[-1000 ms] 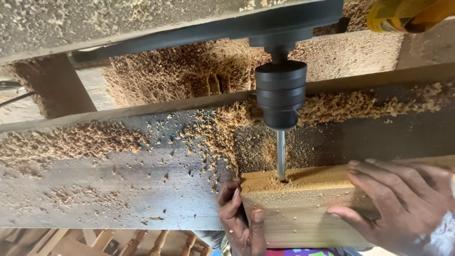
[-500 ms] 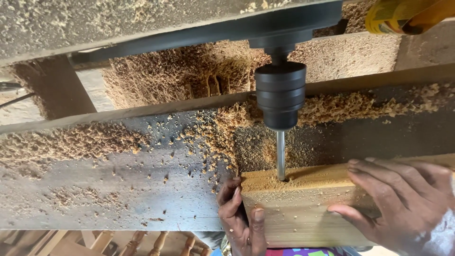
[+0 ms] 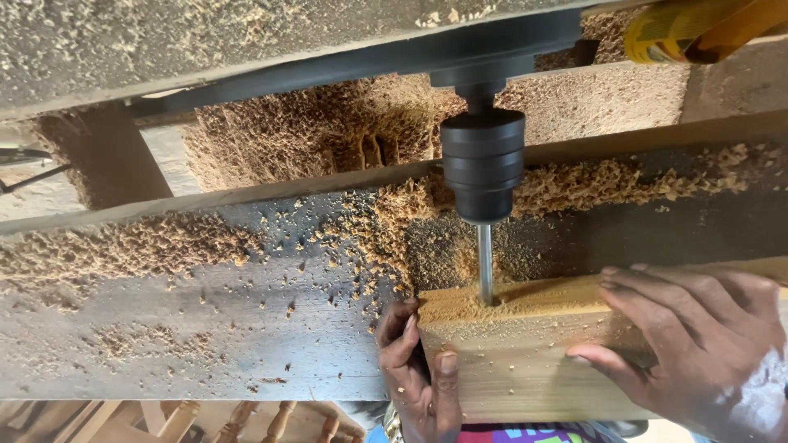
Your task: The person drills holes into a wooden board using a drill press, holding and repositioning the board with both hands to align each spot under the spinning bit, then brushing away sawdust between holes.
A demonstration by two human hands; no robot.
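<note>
A pale wooden block [image 3: 517,361] lies on a dark, sawdust-strewn machine table [image 3: 205,328]. A black drill chuck [image 3: 483,164] hangs above it, and its steel bit [image 3: 486,264] enters a slot in the block's far edge. My left hand [image 3: 419,369] grips the block's left end, thumb on top. My right hand [image 3: 698,344] presses flat on the block's right part, fingers spread.
Heaps of wood shavings [image 3: 328,139] cover the table's rear and the fence rail [image 3: 246,197]. A yellow machine part [image 3: 698,29] shows at the top right. Turned wooden spindles [image 3: 238,418] lie below the table's front edge.
</note>
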